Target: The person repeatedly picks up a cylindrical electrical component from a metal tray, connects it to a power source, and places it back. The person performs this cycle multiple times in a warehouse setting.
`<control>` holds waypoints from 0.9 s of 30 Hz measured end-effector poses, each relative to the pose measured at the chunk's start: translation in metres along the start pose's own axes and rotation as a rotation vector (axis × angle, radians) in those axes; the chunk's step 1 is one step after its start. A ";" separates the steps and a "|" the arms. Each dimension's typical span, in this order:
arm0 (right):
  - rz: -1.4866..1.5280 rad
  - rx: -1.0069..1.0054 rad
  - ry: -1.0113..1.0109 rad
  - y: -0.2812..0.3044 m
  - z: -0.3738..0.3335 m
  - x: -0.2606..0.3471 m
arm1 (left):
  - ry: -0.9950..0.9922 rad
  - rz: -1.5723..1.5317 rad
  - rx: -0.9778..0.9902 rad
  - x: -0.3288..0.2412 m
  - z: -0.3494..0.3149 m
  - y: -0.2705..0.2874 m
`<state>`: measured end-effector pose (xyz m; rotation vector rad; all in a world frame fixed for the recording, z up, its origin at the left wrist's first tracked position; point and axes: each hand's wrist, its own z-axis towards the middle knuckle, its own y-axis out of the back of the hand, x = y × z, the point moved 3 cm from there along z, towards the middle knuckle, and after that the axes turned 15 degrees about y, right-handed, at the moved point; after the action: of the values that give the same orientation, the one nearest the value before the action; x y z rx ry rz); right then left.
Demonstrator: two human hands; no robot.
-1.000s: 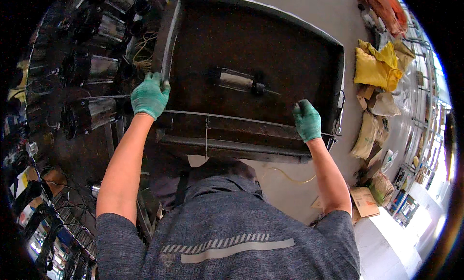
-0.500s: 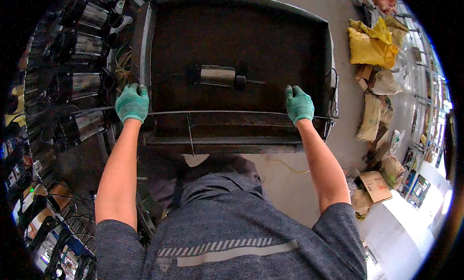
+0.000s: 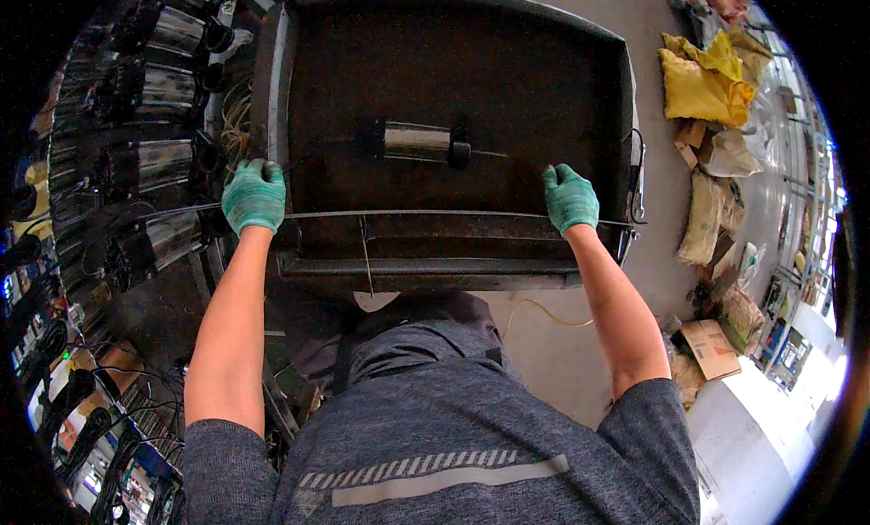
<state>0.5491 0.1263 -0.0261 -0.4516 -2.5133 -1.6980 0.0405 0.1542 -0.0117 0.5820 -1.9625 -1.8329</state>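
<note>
My left hand [image 3: 254, 199], in a green glove, is closed near the left wall of a dark metal tray [image 3: 627, 99]. My right hand [image 3: 572, 199], gloved alike, is closed over the tray's right side. A long thin grey strand [image 3: 417, 213] stretches nearly straight between both fists and runs on past each; whether cord or rod, I cannot tell. Beyond it, in the tray, lies a silver motor-like cylinder [image 3: 417, 142] with black ends and a thin shaft pointing right. A short thin piece [image 3: 367, 258] slants down from the strand toward the tray's near edge.
Several similar silver cylinders [image 3: 168, 90] stand in a row at the left, with dark cables around them. Yellow sacks [image 3: 707, 83], pale bags [image 3: 700, 217] and a cardboard piece [image 3: 711, 348] lie on the floor at the right. A thin yellow hose [image 3: 544, 309] curves over the floor.
Everything in view has shifted slightly to the right, as from a small head movement. Both hands keep their closed grip in about the same places by the tray.
</note>
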 end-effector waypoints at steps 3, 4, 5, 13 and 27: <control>-0.015 0.031 -0.006 0.003 -0.002 0.002 | -0.006 0.014 0.015 0.001 0.000 -0.003; -0.017 0.035 -0.002 0.002 -0.002 0.002 | -0.011 0.007 0.003 0.001 0.001 -0.003; -0.018 0.039 0.003 0.001 -0.001 0.000 | -0.017 0.001 -0.009 0.001 0.001 -0.002; -0.012 0.023 0.016 -0.003 0.001 -0.003 | -0.011 0.023 -0.006 0.000 -0.001 -0.001; -0.023 0.044 0.013 0.000 0.001 -0.001 | -0.013 0.042 0.028 0.002 0.003 -0.004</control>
<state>0.5498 0.1266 -0.0267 -0.4090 -2.5511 -1.6438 0.0377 0.1553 -0.0160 0.5340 -1.9967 -1.7910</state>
